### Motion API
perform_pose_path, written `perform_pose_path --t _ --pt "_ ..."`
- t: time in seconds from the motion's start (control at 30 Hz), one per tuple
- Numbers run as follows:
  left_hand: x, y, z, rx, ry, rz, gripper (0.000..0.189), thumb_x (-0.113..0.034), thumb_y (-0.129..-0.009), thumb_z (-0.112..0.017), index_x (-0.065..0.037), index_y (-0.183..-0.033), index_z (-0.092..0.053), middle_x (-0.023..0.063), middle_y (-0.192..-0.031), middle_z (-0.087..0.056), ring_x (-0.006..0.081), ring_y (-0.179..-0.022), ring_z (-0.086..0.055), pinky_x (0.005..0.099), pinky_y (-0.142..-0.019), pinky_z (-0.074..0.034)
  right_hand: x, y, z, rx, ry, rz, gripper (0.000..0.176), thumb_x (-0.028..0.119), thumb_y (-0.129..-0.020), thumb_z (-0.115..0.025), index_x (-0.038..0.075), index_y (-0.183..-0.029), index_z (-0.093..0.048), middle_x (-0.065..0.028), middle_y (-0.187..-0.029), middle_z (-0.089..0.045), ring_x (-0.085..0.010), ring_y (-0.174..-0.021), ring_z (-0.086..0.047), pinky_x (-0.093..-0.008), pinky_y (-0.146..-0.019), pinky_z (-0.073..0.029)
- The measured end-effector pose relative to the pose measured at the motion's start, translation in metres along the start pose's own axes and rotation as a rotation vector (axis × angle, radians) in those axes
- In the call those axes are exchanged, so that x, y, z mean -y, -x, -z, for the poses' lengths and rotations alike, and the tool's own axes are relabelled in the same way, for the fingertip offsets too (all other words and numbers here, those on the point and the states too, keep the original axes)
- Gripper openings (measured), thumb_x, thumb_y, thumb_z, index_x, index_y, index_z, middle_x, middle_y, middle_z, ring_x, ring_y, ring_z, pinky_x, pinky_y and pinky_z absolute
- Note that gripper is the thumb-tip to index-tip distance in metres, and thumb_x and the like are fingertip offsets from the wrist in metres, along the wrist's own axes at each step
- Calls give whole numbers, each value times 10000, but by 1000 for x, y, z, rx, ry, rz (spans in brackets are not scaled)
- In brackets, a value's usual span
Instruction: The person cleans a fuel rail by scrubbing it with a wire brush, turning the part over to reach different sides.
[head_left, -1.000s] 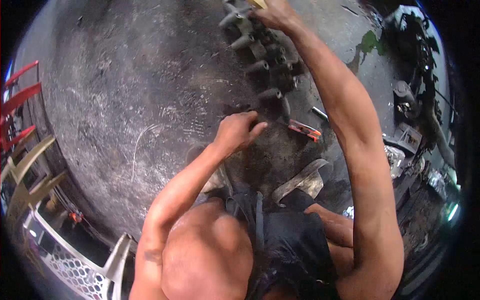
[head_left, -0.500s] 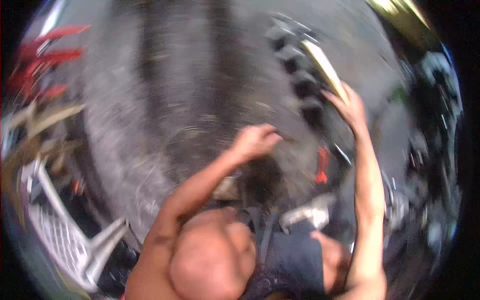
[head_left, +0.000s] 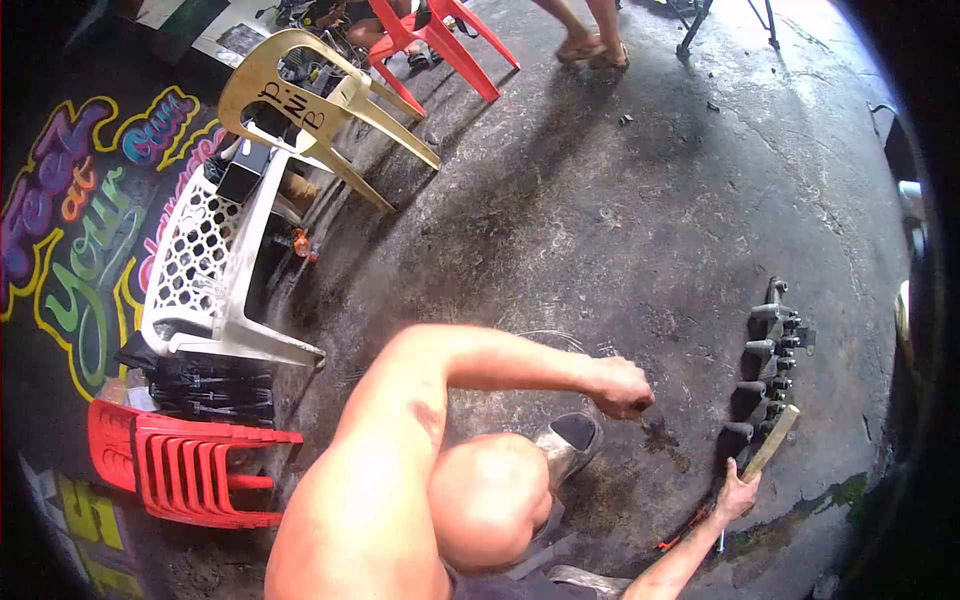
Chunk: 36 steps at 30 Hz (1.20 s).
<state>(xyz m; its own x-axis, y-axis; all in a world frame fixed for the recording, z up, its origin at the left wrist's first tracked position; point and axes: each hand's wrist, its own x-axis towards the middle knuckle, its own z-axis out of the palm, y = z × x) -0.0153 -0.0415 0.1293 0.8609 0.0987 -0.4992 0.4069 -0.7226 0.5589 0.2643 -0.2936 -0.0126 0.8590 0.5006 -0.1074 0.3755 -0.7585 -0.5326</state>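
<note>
My left hand (head_left: pixel 620 388) is a closed fist over the floor, fingers curled inward; whatever is in it, I cannot make out. My right hand (head_left: pixel 738 494), lower right, is wrapped round the near end of a pale wooden stick (head_left: pixel 775 440). The stick points up and away, its far end overlapping the near part of a metal rocker-arm assembly (head_left: pixel 765 347) lying on the floor. That assembly is a long row of grey metal arms. Close by my right wrist lies a red-handled tool (head_left: pixel 683 530), partly hidden by the forearm.
A white plastic chair (head_left: pixel 240 270), a beige chair (head_left: pixel 345 100) and a red chair (head_left: pixel 440 45) line the left side. Stacked red chairs (head_left: pixel 190 460) stand nearer. A person's sandalled feet (head_left: pixel 592 50) are at the back. Dark stains mark the concrete floor (head_left: pixel 560 240).
My view has swung toward the left, bringing the chairs and painted wall into sight. Both hands now appear lower in view. The stick stays in my right hand; my left hand is still closed.
</note>
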Motion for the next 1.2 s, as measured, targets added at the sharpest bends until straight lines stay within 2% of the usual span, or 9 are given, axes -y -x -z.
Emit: perform_pose_path --t 0.2,0.33,0.4,0.53,0.63,0.73,0.87,1.13,1.2 --pt "-1 -33 17 -37 -20 -79 191 -263 -841 -623 -82 -899 -633 153 -857 -680 407 -854 -651 522 -710 -508 14 -1 3 69 77 -115 625 314 -628 -908 -11 -1107 -673 -231 -968 -708 -430 -918 -657 -485 -818 -491" --pt "-11 -58 8 -116 55 -167 216 -272 -843 -637 -71 -920 -639 158 -872 -685 405 -880 -655 516 -740 -510 12 8 16 67 -11 26 621 333 -646 -894 -17 -1104 -663 -243 -951 -702 -442 -930 -652 -491 -814 -489" --pt "-12 -64 3 -140 116 -190 223 -268 -845 -641 -67 -940 -646 162 -877 -685 405 -889 -655 510 -756 -511 -12 13 7 59 89 -33 597 341 -667 -884 -18 -1091 -665 -249 -955 -698 -441 -909 -651 -491 -792 -488" --pt "-7 -84 -18 -156 296 -78 263 -262 -846 -658 -44 -994 -653 170 -893 -685 392 -918 -662 497 -796 -516 -23 19 -1 46 92 -75 556 370 -707 -864 -29 -1040 -668 -247 -915 -692 -452 -814 -630 -500 -725 -474" --pt "9 -117 -54 -195 442 -21 349 -263 -832 -690 -22 -1076 -628 185 -974 -676 384 -994 -647 486 -859 -509 -35 15 -5 8 21 118 530 394 -749 -842 -42 -981 -651 -211 -789 -659 -386 -674 -583 -474 -648 -452" --pt "6 -148 -75 -240 515 37 429 -267 -821 -710 -6 -1142 -596 210 -1069 -660 386 -1059 -629 480 -900 -501 -17 18 5 213 -12 15 464 355 -788 -830 -40 -914 -620 -131 -686 -574 -258 -599 -490 -413 -593 -424" --pt "0 -175 -79 -263 551 25 498 -347 -830 -719 10 -1152 -593 239 -1121 -648 401 -1108 -609 482 -920 -492 -3 34 -8 211 -235 88 369 257 -820 -818 -16 -833 -570 -41 -659 -486 -168 -613 -409 -356 -570 -392" --pt "10 -196 -72 -110 554 43 602 -496 -891 -654 -5 -1230 -575 263 -1187 -638 393 -1140 -608 461 -953 -480 -1 42 -17 255 -255 -90 373 211 -731 -851 -18 -815 -569 -145 -667 -536 -262 -603 -482 -412 -598 -428" --pt "5 -193 -60 -53 538 65 633 -519 -891 -650 1 -1241 -565 267 -1179 -642 399 -1125 -618 466 -937 -489 3 42 -14 218 -215 -32 350 204 -725 -845 -13 -835 -593 -172 -707 -582 -310 -639 -547 -432 -624 -451"
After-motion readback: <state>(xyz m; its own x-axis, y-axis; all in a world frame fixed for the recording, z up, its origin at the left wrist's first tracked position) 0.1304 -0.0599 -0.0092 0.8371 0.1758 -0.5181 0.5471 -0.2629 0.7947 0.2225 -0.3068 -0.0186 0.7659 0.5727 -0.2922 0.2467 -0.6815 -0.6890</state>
